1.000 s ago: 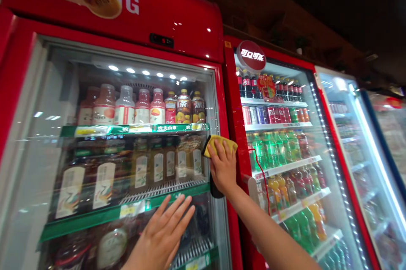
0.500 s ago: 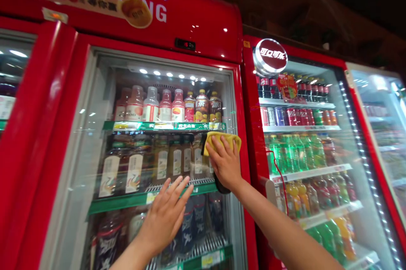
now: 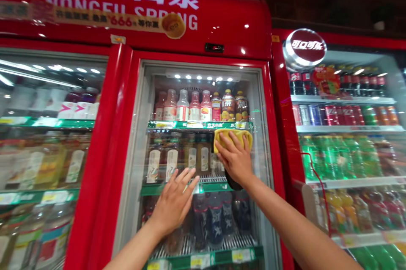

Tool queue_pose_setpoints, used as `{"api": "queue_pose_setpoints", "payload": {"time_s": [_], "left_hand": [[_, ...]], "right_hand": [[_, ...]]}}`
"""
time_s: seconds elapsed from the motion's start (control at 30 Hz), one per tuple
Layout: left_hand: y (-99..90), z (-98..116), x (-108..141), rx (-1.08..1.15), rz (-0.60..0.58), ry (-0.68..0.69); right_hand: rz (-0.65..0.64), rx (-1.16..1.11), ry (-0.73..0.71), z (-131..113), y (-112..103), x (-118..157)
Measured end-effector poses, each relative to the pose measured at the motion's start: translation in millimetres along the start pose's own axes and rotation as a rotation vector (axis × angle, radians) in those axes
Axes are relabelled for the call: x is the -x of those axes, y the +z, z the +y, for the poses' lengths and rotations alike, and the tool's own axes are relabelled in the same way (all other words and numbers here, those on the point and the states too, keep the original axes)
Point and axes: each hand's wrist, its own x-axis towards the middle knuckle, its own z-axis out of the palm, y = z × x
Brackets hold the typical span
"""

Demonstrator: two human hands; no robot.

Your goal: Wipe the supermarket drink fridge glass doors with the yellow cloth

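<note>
Your hands are apart. Your right hand (image 3: 237,162) lies with its fingers spread over a yellow cloth (image 3: 240,133), flat against the glass door (image 3: 258,164) in front of you; whether the thumb also pinches the cloth cannot be told. Your left hand (image 3: 174,200) holds nothing, its fingers fanned and palm toward the same glass door, lower down; I cannot make out whether it touches.

As I judge it, if you ease the pressure of your right fingers, the cloth could slip from under them and drop, since little else seems to hold it. Those fingers reach close to its top edge, so bare skin could meet the glass and leave prints; your left palm, with no cloth beneath it, could do the same. A wide sweep rightward could snag the cloth on the red frame (image 3: 275,164).

The cloth sits under your right hand, up and to the right of your left, nearer the door's right edge than its left, just below the green shelf strip (image 3: 203,125). A dark shape (image 3: 233,183) shows just below your right palm; what it is, I cannot tell.

Behind the glass, bottles (image 3: 206,107) stand above that strip. Past the door's right edge is a second cooler (image 3: 294,164) with a round sign (image 3: 305,48).
</note>
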Motion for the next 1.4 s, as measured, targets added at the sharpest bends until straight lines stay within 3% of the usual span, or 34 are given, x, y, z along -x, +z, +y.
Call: {"api": "queue_pose_setpoints", "payload": {"time_s": [0.1, 0.17, 0.27, 0.33, 0.4, 0.47, 0.53, 0.63, 0.7, 0.77, 0.87, 0.93, 1.0, 1.1, 1.17, 1.27, 1.4], "left_hand": [[-6.0, -12.1, 8.2, 0.000, 0.002, 0.009], [-12.8, -24.5, 17.3, -0.006, 0.000, -0.005], [-21.9, -43.3, 30.3, -0.041, -0.021, -0.012], [-24.6, -51.4, 34.8, -0.069, -0.037, -0.015], [-25.3, -54.9, 36.0, -0.081, -0.051, -0.015], [-25.9, -55.8, 36.9, -0.082, -0.064, -0.008], [-28.8, -58.2, 41.0, -0.084, -0.075, -0.006], [-37.8, -69.1, 56.6, -0.114, -0.085, -0.029], [-43.8, -78.9, 70.5, -0.151, -0.093, -0.051], [-46.7, -86.5, 82.6, -0.182, -0.098, -0.060], [-44.7, -89.8, 91.6, -0.207, -0.091, -0.078], [-42.6, -88.6, 92.6, -0.214, -0.100, -0.083], [-42.7, -88.5, 92.8, -0.222, -0.121, -0.060], [-48.2, -94.1, 95.9, -0.223, -0.142, -0.007], [-53.1, -100.1, 100.5, -0.200, -0.147, 0.026], [-56.8, -107.2, 108.7, -0.146, -0.138, 0.045], [-52.7, -109.2, 117.2, -0.104, -0.116, 0.021]], "right_hand": [[-0.121, -0.071, -0.264, 4.7, -14.0, 31.2], [-0.111, -0.064, -0.289, 17.2, -19.0, 38.9], [0.004, -0.012, -0.076, 15.9, -7.4, 12.4], [0.070, 0.015, 0.072, -6.4, 8.7, -16.9], [0.081, 0.011, 0.119, -36.7, 22.6, -36.4], [0.028, -0.035, 0.031, -60.9, 27.9, -35.4], [-0.043, -0.103, -0.136, -69.0, 23.1, -16.1], [-0.097, -0.160, -0.320, -52.8, 11.4, 15.6], [-0.066, -0.142, -0.295, -41.1, 12.3, 16.7], [0.008, -0.109, -0.180, -45.8, 22.4, -1.4], [0.107, -0.088, 0.008, -86.8, 44.1, -40.9], [0.097, -0.108, 0.024, -119.8, 54.7, -56.1], [0.035, -0.151, -0.078, -140.9, 57.9, -55.8], [-0.023, -0.211, -0.290, -141.3, 51.9, -40.8], [0.005, -0.213, -0.331, -131.7, 48.1, -38.6], [0.085, -0.164, -0.190, -133.5, 53.5, -61.0], [0.087, -0.111, -0.026, -175.5, 74.6, -101.7]]}}
